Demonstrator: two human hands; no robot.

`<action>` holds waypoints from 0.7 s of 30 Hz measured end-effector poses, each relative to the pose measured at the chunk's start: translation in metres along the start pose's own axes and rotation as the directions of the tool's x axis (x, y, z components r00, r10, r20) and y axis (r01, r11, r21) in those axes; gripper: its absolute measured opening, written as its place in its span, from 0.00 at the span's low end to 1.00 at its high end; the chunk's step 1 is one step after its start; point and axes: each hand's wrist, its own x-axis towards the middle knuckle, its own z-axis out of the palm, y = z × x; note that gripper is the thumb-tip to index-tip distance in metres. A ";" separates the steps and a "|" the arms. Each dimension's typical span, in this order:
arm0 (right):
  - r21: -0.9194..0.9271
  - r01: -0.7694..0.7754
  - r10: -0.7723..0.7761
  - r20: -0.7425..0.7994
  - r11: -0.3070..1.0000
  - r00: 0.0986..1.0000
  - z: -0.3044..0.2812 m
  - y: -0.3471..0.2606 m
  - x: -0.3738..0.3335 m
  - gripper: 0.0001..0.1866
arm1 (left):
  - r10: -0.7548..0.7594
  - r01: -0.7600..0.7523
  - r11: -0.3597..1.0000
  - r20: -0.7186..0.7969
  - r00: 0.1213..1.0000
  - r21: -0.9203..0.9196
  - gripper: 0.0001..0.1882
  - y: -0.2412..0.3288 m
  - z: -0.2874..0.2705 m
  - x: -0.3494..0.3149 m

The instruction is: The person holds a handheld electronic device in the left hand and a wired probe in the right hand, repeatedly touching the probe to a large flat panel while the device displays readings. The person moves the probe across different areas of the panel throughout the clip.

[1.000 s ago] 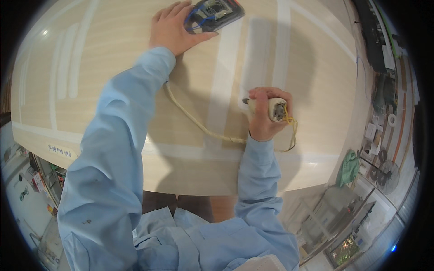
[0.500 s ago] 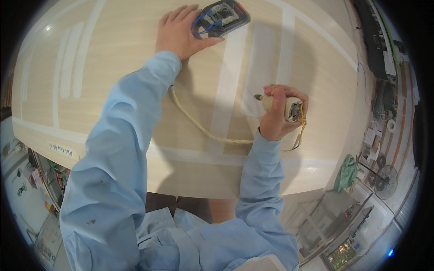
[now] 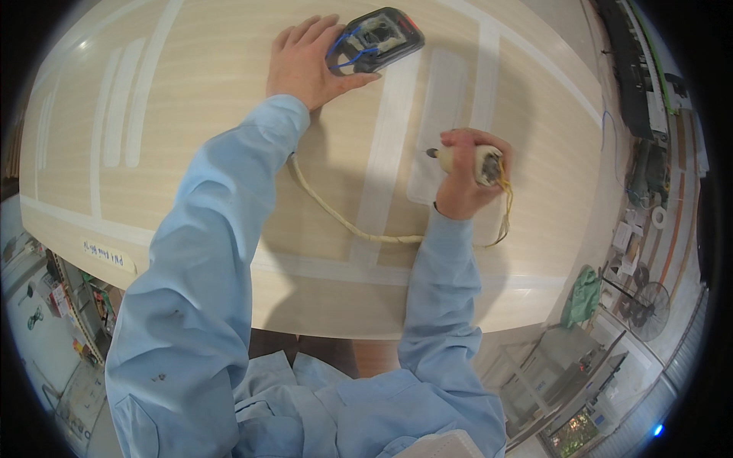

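My right grip (image 3: 469, 175) has shifted most over the last second: it now sits further out over the desk (image 3: 214, 76) than it did, up alongside the short white strip (image 3: 439, 114), having swung rightward on the way. It is wrapped firmly round a cream handpiece (image 3: 481, 164), thumb across the top, with the dark tip (image 3: 432, 153) poking out to the left and the yellow wires (image 3: 506, 195) trailing from the other end down past my wrist.

My left grip (image 3: 309, 61) has barely altered. Fingers and thumb span the left end of a black case (image 3: 378, 37) near the top of the view and look closed on it, blue wires (image 3: 357, 57) looping beside my thumb. Part of the slight slide of everything seems to be my head moving, since the desk slides too.

The cream cable (image 3: 366, 235) runs between my cuff and right wrist as it did, sagging in a slack curve. What this means, I judge, is small: I have changed where I carry the handpiece, not my hold on it, and the two pieces remain well apart.
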 end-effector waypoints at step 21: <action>-0.024 0.067 -0.067 -0.017 0.997 0.998 0.013 0.009 0.034 0.08 | -0.001 0.002 0.999 0.011 1.000 -0.041 0.46 0.003 -0.006 0.000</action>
